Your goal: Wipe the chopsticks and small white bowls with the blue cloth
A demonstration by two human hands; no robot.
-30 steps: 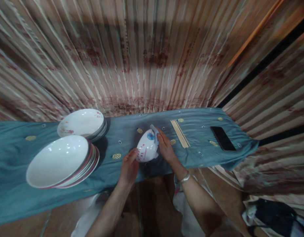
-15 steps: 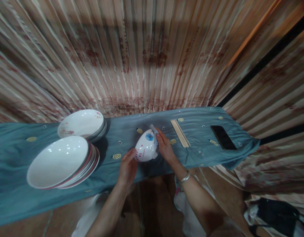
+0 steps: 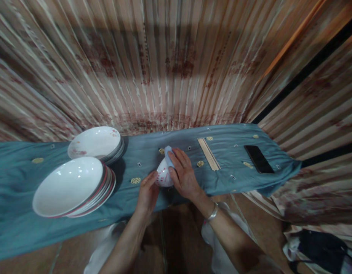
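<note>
Just above the near part of the table, my left hand grips the rim of a small white bowl with pink markings. The bowl is tilted, its outer side towards me. Over the bowl's right side lies my right hand, closed on a pale blue cloth that it presses against the outside. A blue flower on the bowl is now hidden under this hand and cloth.
On the left of the blue tablecloth stand a stack of white plates with red rims and another stack of flowered plates. Chopsticks and a black phone lie to the right. A pleated curtain hangs behind.
My right hand and the cloth have moved left, from the bowl's right edge onto its outer side, covering the blue flower. My left hand keeps its grip in nearly the same place.
</note>
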